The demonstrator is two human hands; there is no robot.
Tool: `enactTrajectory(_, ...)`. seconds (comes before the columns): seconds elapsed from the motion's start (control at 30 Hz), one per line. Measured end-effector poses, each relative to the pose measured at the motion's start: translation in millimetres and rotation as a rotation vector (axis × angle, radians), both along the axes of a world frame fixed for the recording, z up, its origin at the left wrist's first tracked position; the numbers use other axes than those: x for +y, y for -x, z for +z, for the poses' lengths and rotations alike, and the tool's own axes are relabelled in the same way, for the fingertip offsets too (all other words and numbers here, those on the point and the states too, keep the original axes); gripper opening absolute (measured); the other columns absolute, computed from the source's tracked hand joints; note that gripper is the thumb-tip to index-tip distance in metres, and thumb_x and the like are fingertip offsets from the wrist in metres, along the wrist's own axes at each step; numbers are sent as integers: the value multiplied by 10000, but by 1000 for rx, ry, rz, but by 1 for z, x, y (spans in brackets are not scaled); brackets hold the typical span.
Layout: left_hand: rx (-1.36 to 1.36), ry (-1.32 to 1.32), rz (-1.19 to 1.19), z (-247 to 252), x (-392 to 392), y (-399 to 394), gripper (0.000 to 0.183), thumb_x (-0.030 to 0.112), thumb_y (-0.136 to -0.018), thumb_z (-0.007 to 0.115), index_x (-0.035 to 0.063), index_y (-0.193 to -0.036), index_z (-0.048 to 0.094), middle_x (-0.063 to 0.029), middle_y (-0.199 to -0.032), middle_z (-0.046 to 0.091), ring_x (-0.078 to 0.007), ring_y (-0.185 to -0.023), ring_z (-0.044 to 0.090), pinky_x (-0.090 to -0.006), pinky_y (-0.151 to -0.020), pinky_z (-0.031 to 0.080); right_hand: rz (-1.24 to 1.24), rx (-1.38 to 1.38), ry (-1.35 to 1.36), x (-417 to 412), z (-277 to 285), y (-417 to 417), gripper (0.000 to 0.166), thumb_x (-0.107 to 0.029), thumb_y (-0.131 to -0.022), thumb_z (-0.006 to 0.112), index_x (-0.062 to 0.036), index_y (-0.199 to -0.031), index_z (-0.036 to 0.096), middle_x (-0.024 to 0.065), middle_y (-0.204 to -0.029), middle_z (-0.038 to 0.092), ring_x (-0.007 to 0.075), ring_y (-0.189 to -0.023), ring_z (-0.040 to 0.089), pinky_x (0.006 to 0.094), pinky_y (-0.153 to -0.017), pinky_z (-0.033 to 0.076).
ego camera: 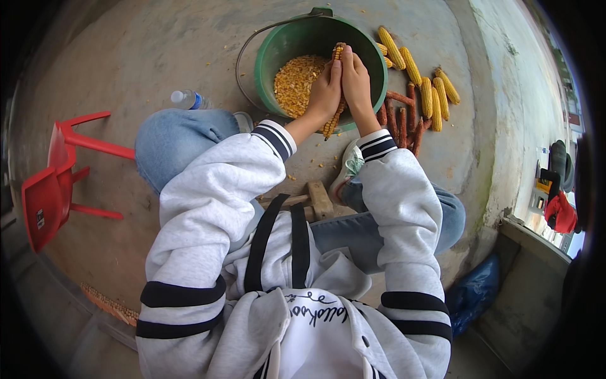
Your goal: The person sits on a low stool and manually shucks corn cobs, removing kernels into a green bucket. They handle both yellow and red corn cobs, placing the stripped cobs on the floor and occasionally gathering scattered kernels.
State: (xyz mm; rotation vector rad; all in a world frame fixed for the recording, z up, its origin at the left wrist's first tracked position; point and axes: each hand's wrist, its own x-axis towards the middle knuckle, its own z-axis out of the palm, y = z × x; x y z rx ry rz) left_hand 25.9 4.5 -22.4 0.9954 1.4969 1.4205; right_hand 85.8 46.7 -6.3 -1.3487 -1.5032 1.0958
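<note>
Both my hands close around one dried corn cob (333,124) with kernels still on it, its far tip pointing up between my thumbs. My left hand (325,91) grips it from the left and my right hand (355,80) from the right, thumbs side by side. The cob slants over the near right part of a green bucket (262,71), whose wire handle (242,57) hangs to the left. Loose yellow corn kernels (296,83) cover the bucket's bottom. My palms hide the middle of the cob.
Several full corn cobs (412,66) lie right of the bucket, with stripped reddish cobs (402,125) nearer. A capped plastic bottle (189,100) stands left, by my knee. Further left is a red plastic chair (52,189). A wooden stool (321,201) shows between my legs; a blue bag (476,293) lies lower right.
</note>
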Motion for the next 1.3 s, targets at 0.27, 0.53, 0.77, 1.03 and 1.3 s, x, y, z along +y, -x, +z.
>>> enactTrajectory(0.27, 25, -16, 0, -2, 4, 12, 523, 447, -885, 277, 18, -1089, 496, -195, -1006, 559, -324, -929, 534, -344, -777, 412, -57, -261, -66, 15, -9, 10, 339, -275, -879, 365, 8, -846, 550, 236, -782, 566, 389, -727, 542, 414, -628, 430)
enactTrajectory(0.53, -109, 195, 80, 3, 15, 34, 615, 512, -874, 226, -17, -1025, 501, -133, -845, 551, -206, -775, 533, -300, -690, 413, -11, 25, 225, 20, -32, -3, 399, -360, -879, 379, -26, -1060, 502, 127, -903, 593, 216, -828, 578, 305, -694, 454)
enactTrajectory(0.77, -254, 57, 176, -3, 30, 46, 564, 536, -870, 205, 33, -933, 453, -84, -800, 552, -165, -834, 511, -292, -761, 390, 223, 72, 450, -34, -15, 24, 528, -482, -865, 321, -11, -1027, 496, 136, -767, 577, 193, -616, 596, 292, -458, 486)
enactTrajectory(1.03, -492, 19, 119, 6, 25, 48, 529, 552, -855, 225, 51, -824, 391, -90, -592, 491, -234, -549, 571, -315, -549, 464, 179, -128, 23, -38, -10, 27, 442, -349, -908, 277, -8, -1006, 540, 226, -703, 587, 288, -565, 598, 352, -508, 479)
enactTrajectory(1.3, -484, 0, 158, -2, 34, 48, 541, 556, -854, 227, 43, -854, 400, -87, -584, 489, -216, -552, 566, -293, -506, 464, 63, -186, 67, -19, -25, 17, 504, -367, -898, 296, 24, -807, 600, 239, -682, 561, 392, -737, 558, 430, -670, 424)
